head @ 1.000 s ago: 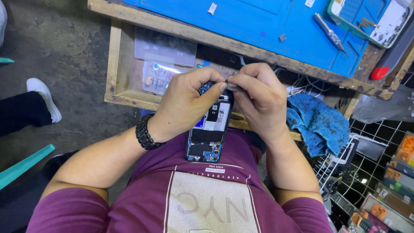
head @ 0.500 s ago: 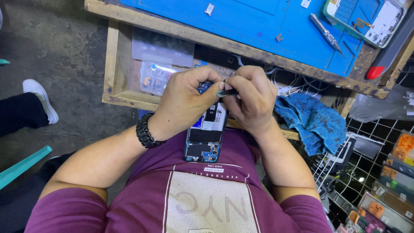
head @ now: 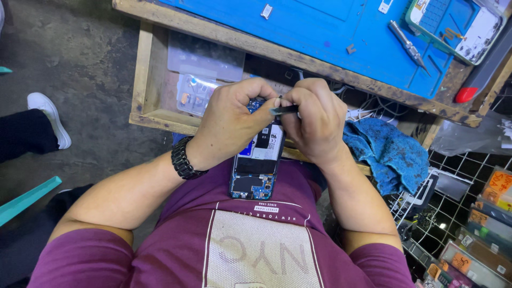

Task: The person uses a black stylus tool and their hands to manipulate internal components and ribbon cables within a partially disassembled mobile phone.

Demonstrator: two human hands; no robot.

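An opened smartphone (head: 256,168) with its back cover off shows a blue circuit board and black battery; it rests against my maroon shirt. My left hand (head: 232,122), with a black watch on the wrist, grips the phone's upper end. My right hand (head: 314,120) pinches thin dark tweezers (head: 282,110), whose tip points left at the top of the phone, between both thumbs. The phone's top edge is hidden by my fingers.
A blue work mat (head: 320,32) on a wooden bench holds a screwdriver (head: 408,47) and a phone frame (head: 453,26). An open wooden drawer (head: 149,101) holds clear plastic parts boxes (head: 197,93). A blue rag (head: 384,152) lies right; another person's white shoe (head: 48,114) is at left.
Both hands stay on the phone; the tweezers have shifted slightly at the top of the phone. The view has drifted a little.
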